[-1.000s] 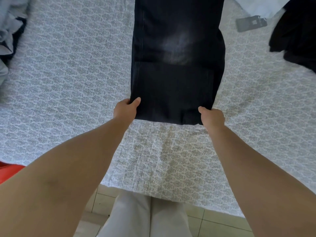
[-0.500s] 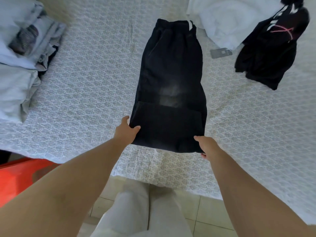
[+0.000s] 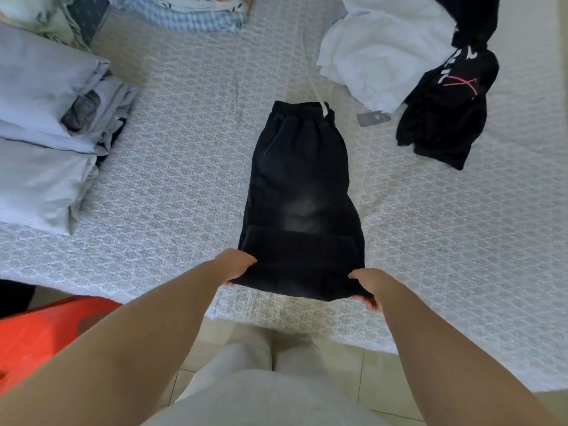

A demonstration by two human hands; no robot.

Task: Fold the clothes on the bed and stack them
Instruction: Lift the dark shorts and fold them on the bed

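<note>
Left hand [image 3: 235, 269] and right hand [image 3: 367, 285] gripped the dark trousers' [image 3: 299, 192] near edge, now lifted off the bed [image 3: 184, 179]; fold begun.

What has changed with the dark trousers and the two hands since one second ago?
The left hand and right hand have turned their grip: fingers now curl under the near edge of the trousers, lifting it slightly. The camera pulled back, so more of the bed shows. The trousers lie in the same place, still folded lengthwise, and both hands still hold the near corners.
</note>
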